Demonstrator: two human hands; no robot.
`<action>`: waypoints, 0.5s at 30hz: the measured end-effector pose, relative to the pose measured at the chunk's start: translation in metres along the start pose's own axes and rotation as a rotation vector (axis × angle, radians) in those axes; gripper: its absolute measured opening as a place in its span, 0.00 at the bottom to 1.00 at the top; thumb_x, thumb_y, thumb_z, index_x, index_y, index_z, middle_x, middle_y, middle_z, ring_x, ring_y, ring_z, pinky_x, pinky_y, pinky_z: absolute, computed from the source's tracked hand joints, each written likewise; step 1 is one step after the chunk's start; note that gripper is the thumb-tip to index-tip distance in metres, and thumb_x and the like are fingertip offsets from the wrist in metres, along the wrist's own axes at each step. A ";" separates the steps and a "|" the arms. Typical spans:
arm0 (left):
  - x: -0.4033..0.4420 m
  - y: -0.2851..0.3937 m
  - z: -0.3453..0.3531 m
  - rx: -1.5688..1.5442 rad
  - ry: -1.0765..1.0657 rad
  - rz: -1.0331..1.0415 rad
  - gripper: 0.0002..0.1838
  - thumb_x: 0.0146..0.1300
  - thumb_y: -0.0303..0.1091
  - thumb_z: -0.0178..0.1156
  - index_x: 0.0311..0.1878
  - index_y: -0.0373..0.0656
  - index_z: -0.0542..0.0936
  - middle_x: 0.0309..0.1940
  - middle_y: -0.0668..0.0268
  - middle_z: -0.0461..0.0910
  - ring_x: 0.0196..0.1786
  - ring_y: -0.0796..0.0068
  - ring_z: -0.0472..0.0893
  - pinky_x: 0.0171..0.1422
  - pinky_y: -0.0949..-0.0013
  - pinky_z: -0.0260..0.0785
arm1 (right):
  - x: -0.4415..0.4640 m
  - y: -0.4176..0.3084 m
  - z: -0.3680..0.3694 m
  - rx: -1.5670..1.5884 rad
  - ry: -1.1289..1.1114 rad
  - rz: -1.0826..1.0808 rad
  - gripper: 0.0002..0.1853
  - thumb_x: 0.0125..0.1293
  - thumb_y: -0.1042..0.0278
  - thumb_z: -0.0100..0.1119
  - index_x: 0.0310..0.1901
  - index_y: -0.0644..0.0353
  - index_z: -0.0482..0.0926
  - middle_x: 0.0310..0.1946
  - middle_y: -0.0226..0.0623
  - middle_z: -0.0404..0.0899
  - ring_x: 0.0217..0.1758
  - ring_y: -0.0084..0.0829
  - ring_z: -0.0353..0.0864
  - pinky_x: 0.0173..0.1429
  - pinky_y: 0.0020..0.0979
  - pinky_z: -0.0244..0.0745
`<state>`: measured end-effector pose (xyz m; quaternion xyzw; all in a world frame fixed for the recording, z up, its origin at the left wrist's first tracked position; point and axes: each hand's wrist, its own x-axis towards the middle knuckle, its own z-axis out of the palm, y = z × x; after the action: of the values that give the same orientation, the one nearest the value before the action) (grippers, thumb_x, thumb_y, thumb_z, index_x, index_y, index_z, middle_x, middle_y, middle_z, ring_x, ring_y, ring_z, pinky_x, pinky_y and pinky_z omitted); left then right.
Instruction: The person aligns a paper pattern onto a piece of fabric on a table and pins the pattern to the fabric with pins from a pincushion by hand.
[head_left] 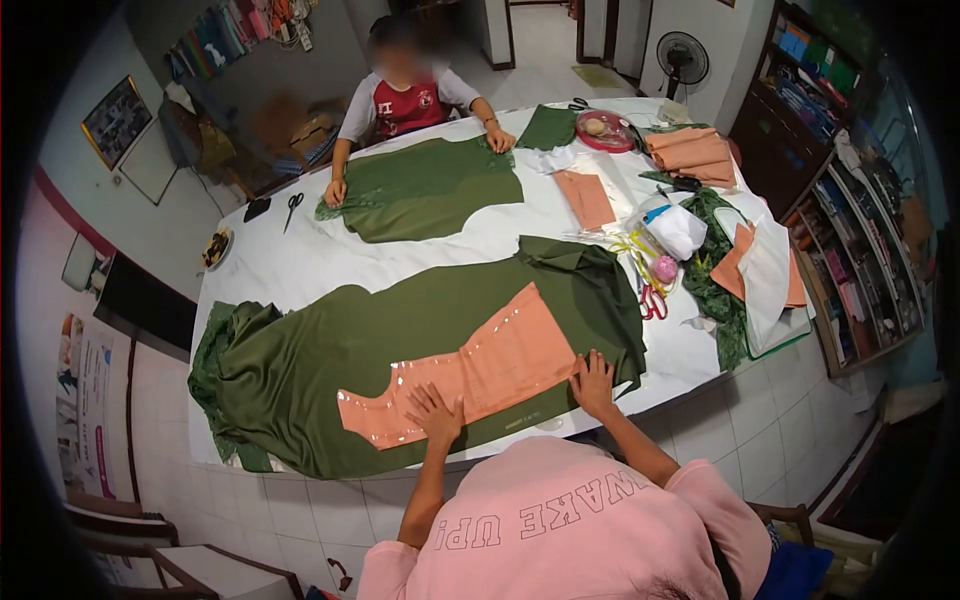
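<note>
My left hand (435, 413) lies flat with spread fingers on the salmon fabric piece (490, 360), near its lower middle. At that piece's right end, my right hand (593, 382) rests with its fingers apart, partly on the green cloth. Shiny pins or marks run along the salmon piece's edges. Under it spreads a large dark green cloth (300, 370), bunched at its left end and folded over at the upper right.
Across the white table (270, 250), a person in a red and white shirt (405, 105) touches another green cloth (440, 190). Black scissors (293, 212) lie left. Red-handled scissors (653, 303), a pink ball (663, 267), a red round container (605, 130) and salmon fabric (690, 155) lie right.
</note>
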<state>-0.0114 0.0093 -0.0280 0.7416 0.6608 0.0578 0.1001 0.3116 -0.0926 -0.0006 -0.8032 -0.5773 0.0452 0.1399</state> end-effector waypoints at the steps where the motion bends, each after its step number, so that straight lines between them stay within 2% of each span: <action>1: -0.001 0.001 -0.003 -0.003 -0.007 -0.007 0.45 0.62 0.63 0.40 0.71 0.37 0.48 0.72 0.45 0.36 0.72 0.39 0.32 0.64 0.27 0.25 | 0.004 0.002 -0.008 0.045 -0.044 -0.022 0.24 0.62 0.58 0.51 0.57 0.62 0.68 0.60 0.53 0.61 0.65 0.51 0.58 0.65 0.57 0.50; 2: -0.002 0.001 -0.006 -0.006 -0.015 -0.016 0.44 0.62 0.63 0.42 0.70 0.36 0.49 0.71 0.45 0.37 0.72 0.39 0.33 0.65 0.27 0.25 | 0.009 0.005 -0.017 0.052 -0.043 -0.027 0.24 0.62 0.58 0.51 0.57 0.62 0.68 0.60 0.53 0.61 0.65 0.51 0.58 0.65 0.57 0.50; 5: -0.001 0.004 -0.017 -0.025 -0.067 -0.109 0.45 0.60 0.61 0.45 0.70 0.37 0.48 0.71 0.45 0.39 0.73 0.41 0.35 0.66 0.29 0.27 | 0.027 0.025 -0.046 0.177 -0.239 -0.159 0.17 0.61 0.59 0.53 0.47 0.61 0.74 0.52 0.51 0.68 0.58 0.50 0.65 0.58 0.54 0.59; 7: -0.001 0.017 -0.013 -0.033 -0.100 -0.132 0.46 0.59 0.60 0.47 0.71 0.38 0.47 0.71 0.46 0.40 0.73 0.42 0.36 0.67 0.30 0.29 | 0.037 0.049 -0.038 0.270 -0.213 -0.145 0.16 0.61 0.59 0.53 0.44 0.61 0.75 0.49 0.50 0.70 0.55 0.49 0.68 0.56 0.51 0.62; 9: -0.008 0.024 0.003 -0.087 0.138 -0.244 0.43 0.59 0.54 0.50 0.68 0.33 0.51 0.70 0.44 0.47 0.72 0.41 0.40 0.68 0.32 0.31 | 0.045 0.071 -0.027 0.456 -0.169 -0.134 0.14 0.60 0.59 0.54 0.39 0.61 0.77 0.43 0.47 0.75 0.49 0.46 0.73 0.50 0.45 0.68; 10: -0.013 0.020 0.018 -0.082 0.124 -0.216 0.43 0.59 0.54 0.50 0.68 0.33 0.51 0.70 0.44 0.47 0.72 0.41 0.40 0.68 0.32 0.31 | 0.048 0.080 -0.027 0.458 -0.160 -0.103 0.14 0.60 0.59 0.54 0.39 0.61 0.77 0.43 0.47 0.75 0.49 0.46 0.73 0.50 0.45 0.68; 12: -0.017 0.022 0.050 -0.084 0.495 -0.179 0.44 0.59 0.56 0.50 0.69 0.34 0.49 0.71 0.46 0.45 0.73 0.44 0.40 0.68 0.32 0.34 | 0.050 0.094 -0.041 0.542 -0.138 -0.120 0.10 0.60 0.62 0.53 0.35 0.61 0.76 0.33 0.43 0.77 0.40 0.46 0.77 0.42 0.44 0.72; 13: -0.014 0.038 0.053 -0.087 0.458 -0.144 0.44 0.59 0.56 0.50 0.69 0.34 0.49 0.71 0.46 0.45 0.73 0.44 0.40 0.68 0.32 0.34 | 0.050 0.100 -0.048 0.561 -0.098 -0.121 0.09 0.60 0.64 0.53 0.35 0.62 0.77 0.32 0.43 0.77 0.37 0.46 0.77 0.41 0.44 0.72; 15: -0.028 0.064 0.038 -0.022 0.325 -0.457 0.45 0.60 0.59 0.47 0.70 0.35 0.47 0.71 0.48 0.42 0.73 0.44 0.40 0.67 0.32 0.35 | 0.051 0.117 -0.055 0.589 -0.095 -0.097 0.09 0.60 0.66 0.53 0.34 0.62 0.77 0.30 0.43 0.77 0.35 0.47 0.77 0.40 0.43 0.73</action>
<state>0.0557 -0.0280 -0.0495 0.5534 0.8175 0.1591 0.0114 0.4483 -0.0880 0.0241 -0.6964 -0.5831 0.2416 0.3416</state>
